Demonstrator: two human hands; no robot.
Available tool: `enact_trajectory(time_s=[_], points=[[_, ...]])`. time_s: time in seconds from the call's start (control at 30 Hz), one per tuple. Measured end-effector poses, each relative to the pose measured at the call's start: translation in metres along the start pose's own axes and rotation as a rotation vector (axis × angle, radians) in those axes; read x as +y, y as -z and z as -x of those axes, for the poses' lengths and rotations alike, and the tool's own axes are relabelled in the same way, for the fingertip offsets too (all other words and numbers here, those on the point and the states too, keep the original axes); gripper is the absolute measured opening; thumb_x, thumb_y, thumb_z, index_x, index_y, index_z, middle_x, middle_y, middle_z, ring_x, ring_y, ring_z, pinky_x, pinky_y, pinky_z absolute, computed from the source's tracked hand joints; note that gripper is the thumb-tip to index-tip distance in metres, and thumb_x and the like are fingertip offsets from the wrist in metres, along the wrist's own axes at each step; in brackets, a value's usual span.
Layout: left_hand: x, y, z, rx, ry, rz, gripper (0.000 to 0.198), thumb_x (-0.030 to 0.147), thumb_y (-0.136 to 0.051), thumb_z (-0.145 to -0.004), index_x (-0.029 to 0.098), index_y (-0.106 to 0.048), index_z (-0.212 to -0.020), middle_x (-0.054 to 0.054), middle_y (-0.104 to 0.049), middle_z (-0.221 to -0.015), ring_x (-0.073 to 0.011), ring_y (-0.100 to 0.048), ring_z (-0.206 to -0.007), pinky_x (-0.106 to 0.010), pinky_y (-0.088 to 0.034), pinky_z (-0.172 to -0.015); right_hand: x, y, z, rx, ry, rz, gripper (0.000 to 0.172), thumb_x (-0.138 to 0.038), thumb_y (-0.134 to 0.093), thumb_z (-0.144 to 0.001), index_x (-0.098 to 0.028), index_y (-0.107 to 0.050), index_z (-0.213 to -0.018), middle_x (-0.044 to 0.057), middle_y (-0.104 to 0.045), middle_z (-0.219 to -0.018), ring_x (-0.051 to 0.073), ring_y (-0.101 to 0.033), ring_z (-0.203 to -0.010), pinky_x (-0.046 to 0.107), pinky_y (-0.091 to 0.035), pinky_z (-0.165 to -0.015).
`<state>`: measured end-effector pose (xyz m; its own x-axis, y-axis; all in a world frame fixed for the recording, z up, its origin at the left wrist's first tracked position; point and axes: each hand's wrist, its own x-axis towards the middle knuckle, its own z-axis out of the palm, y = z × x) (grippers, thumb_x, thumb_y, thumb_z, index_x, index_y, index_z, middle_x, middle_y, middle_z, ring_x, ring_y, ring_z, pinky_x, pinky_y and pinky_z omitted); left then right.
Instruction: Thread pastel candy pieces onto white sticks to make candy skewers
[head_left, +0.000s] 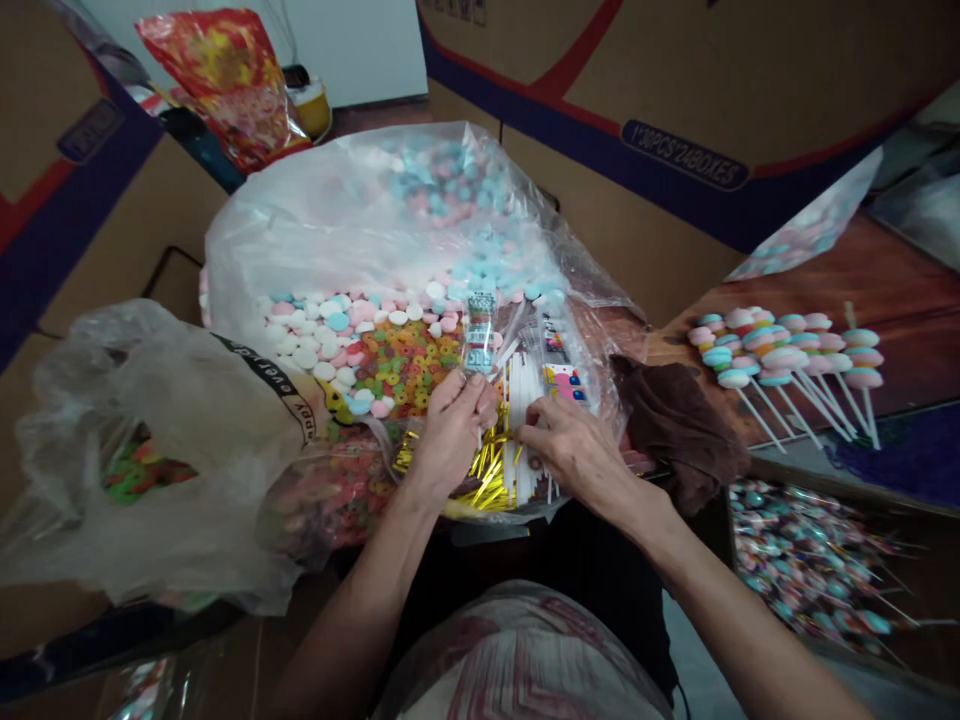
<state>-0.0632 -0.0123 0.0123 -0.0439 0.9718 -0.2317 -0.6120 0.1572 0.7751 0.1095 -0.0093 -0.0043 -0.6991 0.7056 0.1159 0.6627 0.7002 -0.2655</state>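
Observation:
My left hand [450, 435] pinches the lower end of a marshmallow lollipop [480, 335] in a clear printed wrapper, which points away from me. Close by on the right, my right hand [574, 450] has its thumb and forefinger drawn together above the white sticks [519, 385]; whatever is between those fingertips is too small to make out. Gold twist ties [486, 478] lie in a pile beneath and between both hands. Colourful ring gummies [409, 362] spread out just beyond my left hand. Printed clear wrappers [564, 375] lie beyond my right hand.
White, pink and blue marshmallows [304, 340] spill from a large clear bag [322, 220]. A plastic bag [172, 480] sits at left. Marshmallow skewers [787, 350] lie at right, near a brown cloth [679, 425] and a box of wrapped lollipops [806, 560]. Big cartons [585, 190] stand behind.

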Motion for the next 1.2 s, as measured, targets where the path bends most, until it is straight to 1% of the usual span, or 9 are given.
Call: enact_trajectory(time_s=[0.13,0.27,0.47,0.53,0.67,0.83,0.97,1.07,1.2], points=[[-0.006,0.0,0.001,0.013,-0.035,-0.01,0.03,0.025,-0.075,-0.078,0.017,-0.046,-0.074,0.005,-0.046,-0.06,-0.004,-0.033,-0.051,-0.015,-0.027,-0.048,0.007,-0.008,-0.007,0.004,0.092,0.072,0.008,-0.014,-0.064,-0.087,-0.019,-0.066,-0.081,0.006,-0.062,-0.089,0.019,-0.048,-0.077,0.031,-0.034,-0.065],[-0.004,0.002,-0.001,0.025,-0.05,-0.043,0.028,0.029,-0.074,-0.078,0.017,-0.049,-0.079,0.004,-0.051,-0.065,-0.0029,-0.032,-0.048,-0.015,-0.024,-0.046,0.015,-0.015,-0.009,0.049,0.153,0.001,0.011,-0.009,-0.055,-0.089,-0.018,-0.058,-0.083,0.006,-0.059,-0.086,0.018,-0.046,-0.073,0.03,-0.036,-0.066],[-0.007,0.007,-0.005,0.089,-0.012,-0.06,0.03,0.031,-0.074,-0.076,0.015,-0.049,-0.075,0.004,-0.05,-0.066,-0.0004,-0.025,-0.045,-0.015,-0.016,-0.043,0.021,-0.02,-0.003,0.27,-0.018,-0.218,0.017,-0.01,-0.039,-0.096,-0.017,-0.054,-0.091,0.005,-0.057,-0.08,0.019,-0.051,-0.075,0.03,-0.041,-0.069],[-0.01,0.006,-0.006,0.119,-0.033,-0.094,0.028,0.03,-0.072,-0.077,0.015,-0.048,-0.074,0.004,-0.049,-0.064,-0.0008,-0.025,-0.045,-0.016,-0.015,-0.042,0.022,-0.017,-0.002,0.251,0.008,-0.204,0.02,-0.01,-0.038,-0.097,-0.017,-0.057,-0.094,0.007,-0.06,-0.086,0.019,-0.053,-0.078,0.031,-0.043,-0.071],[-0.016,0.004,-0.007,0.163,-0.062,-0.15,0.02,0.026,-0.064,-0.081,0.017,-0.047,-0.077,0.004,-0.048,-0.062,-0.002,-0.024,-0.045,-0.016,-0.014,-0.042,0.018,-0.006,-0.006,0.112,0.085,-0.03,0.02,-0.013,-0.046,-0.096,-0.018,-0.064,-0.098,0.01,-0.062,-0.101,0.022,-0.055,-0.087,0.032,-0.043,-0.073],[-0.017,0.003,-0.006,0.186,-0.092,-0.147,0.017,0.023,-0.061,-0.082,0.022,-0.045,-0.089,0.005,-0.052,-0.064,-0.0031,-0.026,-0.044,-0.015,-0.016,-0.043,0.014,-0.003,-0.017,-0.025,0.112,0.118,0.019,-0.012,-0.049,-0.096,-0.017,-0.064,-0.086,0.008,-0.062,-0.094,0.02,-0.051,-0.082,0.031,-0.04,-0.069],[-0.012,0.003,-0.004,0.148,-0.064,-0.106,0.022,0.022,-0.063,-0.078,0.023,-0.044,-0.088,0.005,-0.052,-0.063,-0.0031,-0.028,-0.044,-0.016,-0.015,-0.044,0.025,-0.009,-0.023,-0.015,0.215,0.095,0.017,-0.01,-0.047,-0.097,-0.015,-0.063,-0.095,0.008,-0.062,-0.095,0.019,-0.05,-0.081,0.031,-0.039,-0.071],[-0.009,0.004,-0.003,0.142,-0.028,-0.069,0.024,0.021,-0.065,-0.076,0.022,-0.044,-0.087,0.005,-0.052,-0.062,-0.003,-0.028,-0.044,-0.016,-0.014,-0.044,0.032,-0.009,-0.026,-0.015,0.212,0.075,0.02,-0.009,-0.043,-0.098,-0.013,-0.063,-0.096,0.009,-0.062,-0.094,0.019,-0.05,-0.08,0.031,-0.039,-0.07],[-0.01,0.008,-0.003,0.153,-0.014,-0.051,0.026,0.02,-0.067,-0.073,0.022,-0.045,-0.086,0.005,-0.053,-0.063,-0.0026,-0.028,-0.044,-0.016,-0.014,-0.045,0.035,0.001,-0.026,-0.043,0.221,-0.079,0.025,-0.007,-0.043,-0.096,-0.016,-0.065,-0.101,0.008,-0.063,-0.101,0.018,-0.054,-0.087,0.03,-0.042,-0.074]])
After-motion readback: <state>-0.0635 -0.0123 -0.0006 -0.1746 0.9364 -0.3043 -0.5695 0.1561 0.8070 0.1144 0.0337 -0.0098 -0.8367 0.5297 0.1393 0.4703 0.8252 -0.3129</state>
